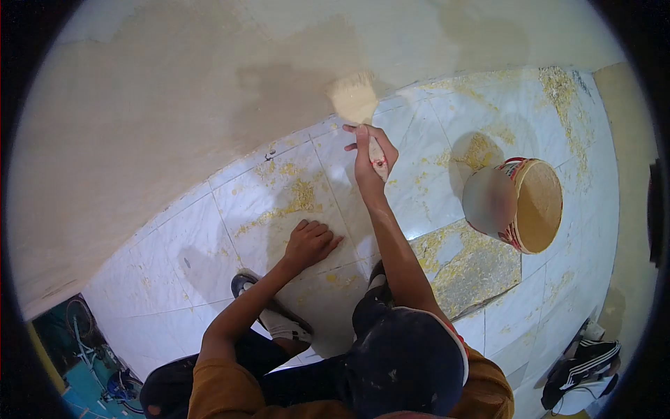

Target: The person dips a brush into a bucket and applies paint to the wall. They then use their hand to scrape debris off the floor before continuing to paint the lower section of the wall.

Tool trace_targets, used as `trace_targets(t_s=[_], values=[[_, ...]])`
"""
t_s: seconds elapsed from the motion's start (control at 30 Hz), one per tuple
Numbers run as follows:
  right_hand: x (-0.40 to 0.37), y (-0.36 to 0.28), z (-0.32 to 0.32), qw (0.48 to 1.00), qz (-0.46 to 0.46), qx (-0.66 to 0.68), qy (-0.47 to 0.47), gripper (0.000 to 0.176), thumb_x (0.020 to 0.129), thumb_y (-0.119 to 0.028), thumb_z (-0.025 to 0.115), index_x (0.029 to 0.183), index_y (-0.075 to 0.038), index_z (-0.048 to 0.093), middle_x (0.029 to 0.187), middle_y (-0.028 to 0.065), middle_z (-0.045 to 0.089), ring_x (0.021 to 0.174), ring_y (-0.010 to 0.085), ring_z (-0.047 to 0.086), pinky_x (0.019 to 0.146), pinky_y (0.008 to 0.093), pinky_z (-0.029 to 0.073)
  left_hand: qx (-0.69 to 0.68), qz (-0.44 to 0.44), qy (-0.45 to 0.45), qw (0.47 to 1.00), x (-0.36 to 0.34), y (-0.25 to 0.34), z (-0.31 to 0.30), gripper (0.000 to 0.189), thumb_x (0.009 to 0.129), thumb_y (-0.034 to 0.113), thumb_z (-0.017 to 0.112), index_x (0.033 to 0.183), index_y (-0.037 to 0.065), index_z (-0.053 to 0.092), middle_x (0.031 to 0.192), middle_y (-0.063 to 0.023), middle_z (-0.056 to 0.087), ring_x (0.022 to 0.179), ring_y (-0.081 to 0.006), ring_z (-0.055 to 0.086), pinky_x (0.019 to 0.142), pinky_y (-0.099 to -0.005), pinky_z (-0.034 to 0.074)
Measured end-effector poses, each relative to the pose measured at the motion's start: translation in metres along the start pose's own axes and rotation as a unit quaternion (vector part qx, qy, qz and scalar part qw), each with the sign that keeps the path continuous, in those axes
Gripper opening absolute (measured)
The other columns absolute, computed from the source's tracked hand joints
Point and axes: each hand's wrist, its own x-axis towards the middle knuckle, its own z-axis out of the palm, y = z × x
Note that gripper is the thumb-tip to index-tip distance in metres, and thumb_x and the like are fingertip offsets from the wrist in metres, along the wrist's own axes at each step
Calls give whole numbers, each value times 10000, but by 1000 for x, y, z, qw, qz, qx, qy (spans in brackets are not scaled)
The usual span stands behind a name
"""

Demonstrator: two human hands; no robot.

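Observation:
My right hand [371, 157] is closed round the handle of a wide paintbrush [354, 98]. Its bristles are coated in cream paint and lie against the low part of the wall [174, 119], just above the floor line. My left hand [311, 246] is held over the floor between the wall and my feet, fingers curled in, with nothing visible in it. To the right stands a bucket [539, 206] with cream paint inside and streaks on its rim.
White floor tiles [265, 199] carry yellowish flakes and crumbs. A grey, flake-covered slab [481, 269] lies below the bucket. My shoes [246, 285] are near the wall. A bag with white stripes [583, 366] sits lower right; a bicycle [105, 373] shows lower left.

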Motion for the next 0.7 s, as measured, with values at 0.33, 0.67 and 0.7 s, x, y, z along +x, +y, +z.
trace_targets(t_s=[0.33,0.67,0.7], values=[[-16,12,-24,993,91,-52,59,187,996,-138,619,1001,29,704,879,82,718,843,148,722,608,252,567,6,1,8,1000,1,2,-1,303,853,275,743,638,121,595,680,-18,535,689,-192,572,668,-346,415],[11,-2,7,994,80,-41,63,192,978,-147,649,968,36,705,827,86,726,752,132,712,560,254,581,-6,-23,-12,1000,-2,2,1,249,845,254,748,679,109,630,713,-24,584,714,-202,607,697,-364,431],[15,-16,13,994,80,-41,64,192,978,-147,649,968,36,705,827,86,726,752,132,712,560,254,581,-9,-23,-8,1000,-3,1,2,248,846,254,747,682,109,630,711,-26,581,714,-205,606,700,-364,429]])
